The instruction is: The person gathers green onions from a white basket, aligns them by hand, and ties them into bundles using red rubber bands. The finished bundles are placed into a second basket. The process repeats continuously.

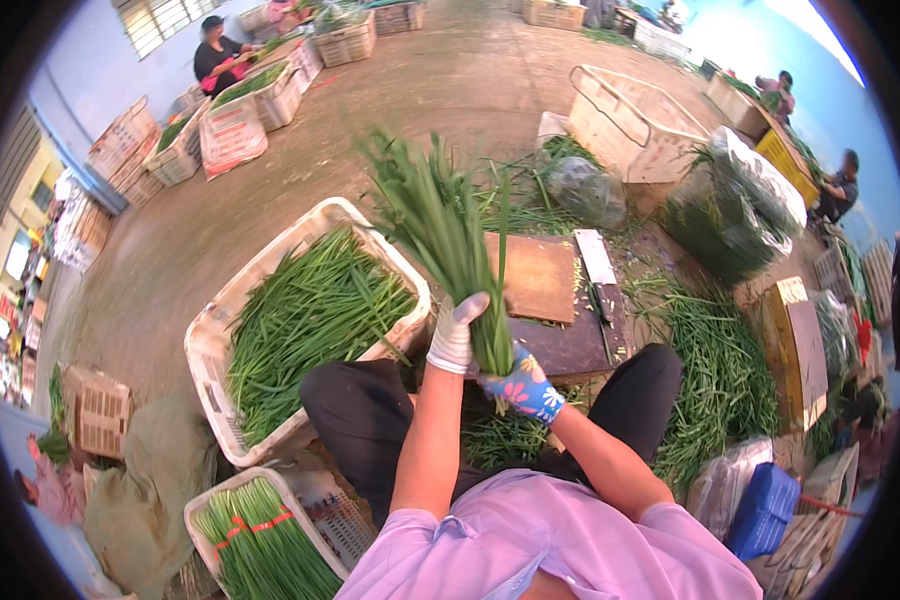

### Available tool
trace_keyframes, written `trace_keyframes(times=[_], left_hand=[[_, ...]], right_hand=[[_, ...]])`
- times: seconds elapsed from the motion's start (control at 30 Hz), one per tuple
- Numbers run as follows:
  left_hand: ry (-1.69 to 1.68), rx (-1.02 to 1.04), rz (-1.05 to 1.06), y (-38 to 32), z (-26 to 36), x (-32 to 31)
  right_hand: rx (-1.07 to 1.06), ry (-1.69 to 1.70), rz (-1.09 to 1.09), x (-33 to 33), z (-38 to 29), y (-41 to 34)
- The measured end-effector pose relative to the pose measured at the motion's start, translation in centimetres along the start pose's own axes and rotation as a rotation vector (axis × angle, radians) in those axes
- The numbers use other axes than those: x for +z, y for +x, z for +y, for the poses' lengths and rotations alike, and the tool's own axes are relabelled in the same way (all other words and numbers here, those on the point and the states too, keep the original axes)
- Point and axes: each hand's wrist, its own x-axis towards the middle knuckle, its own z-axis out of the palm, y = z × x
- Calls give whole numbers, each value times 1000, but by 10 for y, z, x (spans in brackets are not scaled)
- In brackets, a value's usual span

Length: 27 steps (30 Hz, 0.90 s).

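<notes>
My left hand (456,334), in a white glove, is closed around the middle of a bunch of long green leafy stalks (450,232). My right hand (523,384), in a blue flowered glove, grips the lower end of that bunch. The leafy tips fan out up and to the left, a little blurred. Behind the bunch stands a low dark work surface (555,346) with a wooden board (544,277) on it. A knife (600,319) with a dark handle lies right of the board. A white plastic crate (204,352) of loose green leaves (315,322) stands at the left.
Bound green stalks (259,532) fill a smaller crate (202,510) at lower left. Loose greens (712,375) cover the floor at right, below a stuffed plastic bag (727,210). An empty-looking crate (637,120) stands beyond. A person (221,60) sits at upper left; others sit at right.
</notes>
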Motion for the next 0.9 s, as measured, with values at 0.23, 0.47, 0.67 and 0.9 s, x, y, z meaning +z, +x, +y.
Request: trace_keyframes(times=[0.23,0.47,0.67,0.9], left_hand=[[321,-394,561,10,-60,-48],[244,-603,392,-41,-134,-55],[363,-680,220,-55,-153,-36],[404,-656,188,-64,-158,-48]], right_hand=[[398,-126,169,-107,28,23],[397,173,172,-120,81,2],[-309,-1233,-251,-129,133,-7],[-131,-523,-100,-110,184,-7]])
